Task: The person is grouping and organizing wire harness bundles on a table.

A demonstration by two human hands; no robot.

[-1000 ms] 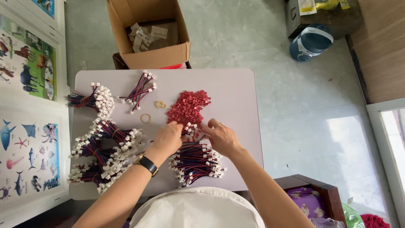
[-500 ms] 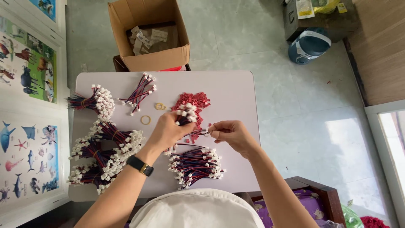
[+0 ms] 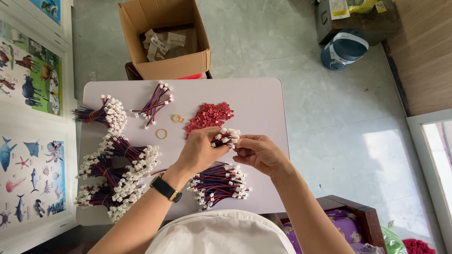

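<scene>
your left hand (image 3: 200, 149) gripped a small bundle of red-and-blue wires with white plugs (image 3: 225, 137); your right hand (image 3: 258, 153) pinched its end, just below the pile of small red plastic housings (image 3: 208, 116). banded bundles (image 3: 117, 171) lay finished left of it; a loose bundle (image 3: 219, 183) remained.

Table (image 3: 263, 99) at frame centre. Wire bundles (image 3: 117, 169) along its left edge; one bundle (image 3: 154, 103) upper centre. Rubber bands (image 3: 161, 133) right of these; connector pile (image 3: 209, 117) further right. Loose wires (image 3: 219, 183) at lower centre. Box (image 3: 165, 40) above table; posters (image 3: 28, 117) at far left.
</scene>
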